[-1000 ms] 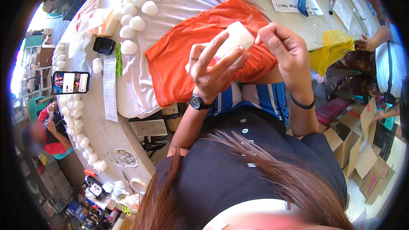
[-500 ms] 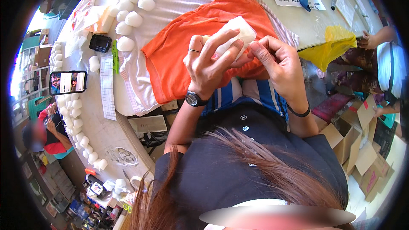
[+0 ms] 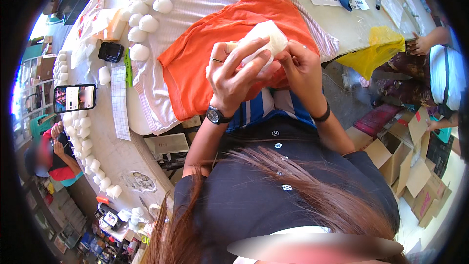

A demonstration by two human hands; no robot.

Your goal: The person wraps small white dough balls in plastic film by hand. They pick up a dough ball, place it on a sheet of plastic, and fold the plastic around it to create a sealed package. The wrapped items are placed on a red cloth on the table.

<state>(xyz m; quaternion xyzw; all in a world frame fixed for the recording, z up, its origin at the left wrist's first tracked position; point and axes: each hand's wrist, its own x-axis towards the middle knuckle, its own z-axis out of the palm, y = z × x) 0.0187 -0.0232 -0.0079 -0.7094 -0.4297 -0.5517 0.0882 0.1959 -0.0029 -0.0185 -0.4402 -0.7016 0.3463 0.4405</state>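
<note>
A white wax candle (image 3: 274, 38) is held above an orange cloth (image 3: 195, 54) spread over the table edge and my lap. My left hand (image 3: 237, 71) is closed around the candle's left and near side, its fingers bent across the wax. At the candle's right edge, my right hand (image 3: 302, 63) is pinched, thumb against forefinger, with the fingertips at the wax. Whatever lies in that pinch is too small or hidden to make out. The candle's underside is covered by my fingers.
Several white candles (image 3: 147, 23) stand in rows on the table's left side, near a black tray (image 3: 111, 52), a phone (image 3: 74, 98) and a gridded ruler (image 3: 120, 102). A yellow plastic bag (image 3: 373, 51) hangs off the right edge. Cardboard boxes (image 3: 395, 159) and other people are nearby.
My right hand has come in to the left, and its pinch now meets the candle's edge. The candle has tilted slightly within my left hand.
</note>
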